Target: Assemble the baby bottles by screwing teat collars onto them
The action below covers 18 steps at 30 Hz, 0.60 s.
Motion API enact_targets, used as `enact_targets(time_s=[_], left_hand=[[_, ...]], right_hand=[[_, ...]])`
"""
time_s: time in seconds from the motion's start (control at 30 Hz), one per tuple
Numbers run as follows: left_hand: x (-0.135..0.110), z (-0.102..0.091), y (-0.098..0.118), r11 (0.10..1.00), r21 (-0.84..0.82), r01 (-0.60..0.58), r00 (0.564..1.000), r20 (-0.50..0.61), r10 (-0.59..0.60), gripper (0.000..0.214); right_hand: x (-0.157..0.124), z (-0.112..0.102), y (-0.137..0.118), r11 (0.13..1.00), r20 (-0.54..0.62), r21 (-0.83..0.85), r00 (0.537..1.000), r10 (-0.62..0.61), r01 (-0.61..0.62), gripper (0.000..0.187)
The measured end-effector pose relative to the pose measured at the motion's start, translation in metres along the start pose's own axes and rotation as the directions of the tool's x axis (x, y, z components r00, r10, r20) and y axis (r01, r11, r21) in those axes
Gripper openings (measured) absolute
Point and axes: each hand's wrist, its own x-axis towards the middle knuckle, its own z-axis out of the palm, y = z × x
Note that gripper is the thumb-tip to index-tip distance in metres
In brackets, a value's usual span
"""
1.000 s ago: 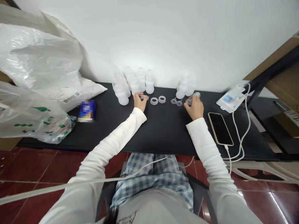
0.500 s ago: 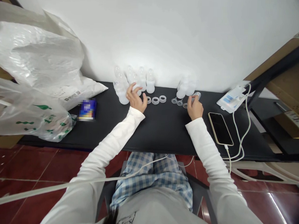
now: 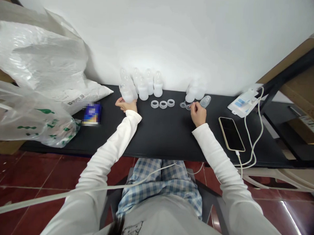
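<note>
My left hand (image 3: 126, 105) is closed around the lower part of a milky-clear baby bottle (image 3: 127, 94), the front one of a group at the left; its base is partly hidden. Other capped bottles (image 3: 143, 92) stand close behind and beside it. Three clear collar rings (image 3: 163, 104) lie in a row right of that hand. My right hand (image 3: 198, 114) has its fingertips pinched together at a small clear round nipple (image 3: 189, 107), partly covered by the fingers. Another nipple (image 3: 183, 104) lies just left of it. A clear dome cap (image 3: 205, 101) rests behind the right hand.
More white bottles (image 3: 190, 94) stand by the wall at the right. A phone (image 3: 231, 134) on a charging cable (image 3: 253, 149) and a white packet (image 3: 243, 103) lie further right. Plastic bags (image 3: 42, 119) and a blue packet (image 3: 92, 114) occupy the left side of the black table (image 3: 161, 138).
My left hand has moved left and down, from over the bottles to the front bottle's base. My right hand has shifted slightly left and its fingers have closed; one nipple is out of sight.
</note>
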Motion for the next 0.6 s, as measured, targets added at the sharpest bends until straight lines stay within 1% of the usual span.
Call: enact_targets(time_s=[0.07,0.1,0.13,0.17,0.2,0.23,0.27,0.3,0.33,0.37,0.43,0.47,0.5,0.53,0.57,0.6], left_hand=[[-0.001,-0.001,-0.003,0.999,-0.007,-0.036,0.999,-0.038,0.036,0.064],[-0.003,-0.003,-0.004,0.997,-0.002,-0.082,0.996,-0.048,0.082,0.062],[-0.007,-0.004,-0.003,0.988,0.005,-0.153,0.987,-0.044,0.153,0.061],[-0.011,-0.006,-0.002,0.969,0.009,-0.249,0.968,-0.021,0.249,0.060],[-0.016,-0.009,-0.001,0.932,0.010,-0.361,0.932,0.022,0.361,0.059],[-0.022,-0.011,0.000,0.877,0.008,-0.480,0.874,0.085,0.478,0.059],[-0.027,-0.013,0.000,0.806,0.004,-0.592,0.796,0.165,0.583,0.057],[-0.033,-0.015,0.000,0.725,-0.002,-0.689,0.699,0.259,0.666,0.055],[-0.039,-0.017,0.000,0.638,-0.013,-0.770,0.591,0.364,0.720,0.051],[-0.044,-0.018,-0.002,0.551,-0.028,-0.834,0.475,0.471,0.743,0.046],[-0.054,-0.020,-0.005,0.391,-0.080,-0.917,0.249,0.650,0.718,0.036],[-0.058,-0.020,-0.007,0.329,-0.111,-0.938,0.157,0.709,0.687,0.034],[-0.062,-0.020,-0.009,0.284,-0.139,-0.949,0.087,0.748,0.658,0.036],[-0.065,-0.019,-0.010,0.256,-0.158,-0.954,0.044,0.770,0.637,0.039],[-0.067,-0.019,-0.011,0.244,-0.170,-0.955,0.021,0.780,0.625,0.043],[-0.069,-0.019,-0.011,0.242,-0.177,-0.954,0.013,0.783,0.622,0.046]], right_hand=[[-0.001,0.000,-0.001,0.999,-0.030,0.041,0.999,-0.022,0.023,0.042],[-0.001,0.000,-0.002,0.997,-0.050,0.061,0.998,-0.042,0.045,0.043],[-0.002,0.000,-0.004,0.994,-0.074,0.081,0.995,-0.068,0.074,0.044],[-0.002,0.000,-0.005,0.989,-0.095,0.100,0.990,-0.101,0.111,0.045],[-0.003,0.000,-0.007,0.981,-0.112,0.124,0.984,-0.139,0.152,0.046],[-0.004,0.000,-0.009,0.969,-0.123,0.153,0.977,-0.176,0.193,0.047],[-0.005,0.001,-0.010,0.955,-0.128,0.189,0.970,-0.207,0.229,0.048],[-0.006,0.002,-0.012,0.939,-0.122,0.237,0.966,-0.228,0.251,0.049],[-0.008,0.003,-0.013,0.920,-0.103,0.298,0.967,-0.233,0.253,0.050],[-0.009,0.005,-0.015,0.899,-0.065,0.373,0.973,-0.223,0.231,0.052],[-0.013,0.009,-0.018,0.842,0.064,0.526,0.981,-0.182,0.121,0.060],[-0.015,0.010,-0.019,0.811,0.146,0.583,0.975,-0.167,0.052,0.064],[-0.017,0.012,-0.021,0.789,0.224,0.615,0.961,-0.165,-0.008,0.068],[-0.019,0.012,-0.024,0.782,0.287,0.621,0.943,-0.170,-0.048,0.069],[-0.021,0.012,-0.026,0.791,0.331,0.608,0.927,-0.177,-0.066,0.069],[-0.022,0.011,-0.029,0.808,0.355,0.586,0.918,-0.178,-0.070,0.067]])
